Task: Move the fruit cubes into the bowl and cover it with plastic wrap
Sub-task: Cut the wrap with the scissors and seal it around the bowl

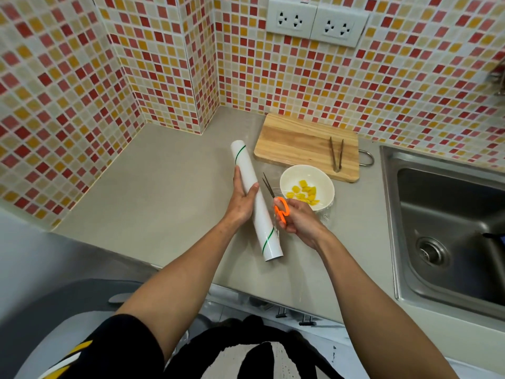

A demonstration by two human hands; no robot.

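Forearms reach from the near edge over the grey tabletop point(169, 187). The left hand point(241, 199) holds the plastic wrap roll point(255, 199) from its left side, fingers lying fairly straight along the white tube and the thumb laid over its top; the roll runs diagonally from near right to far left, green stripes near both ends. Just right of the roll, the right hand point(296, 220) grips the orange-handled scissors point(276, 199), fingers curled through the loops, the blades parted and pointing away toward the far left. A clear film of wrap point(325, 212) stretches from the roll under that hand and over the near side of the bowl point(307, 187), bunching at the bowl's near right rim. The white bowl stands on the tabletop just beyond the right hand, and the yellow fruit cubes point(304, 192) lie inside it. Farther off, touching the bowl's far edge, is a wooden cutting board point(297, 140) with dark tongs point(336, 154) resting on its right part. A steel sink point(448, 228) is sunk into the right side. Tiled walls point(82, 91) of red, orange and cream close the far corner, with two white sockets point(314, 21) high up.
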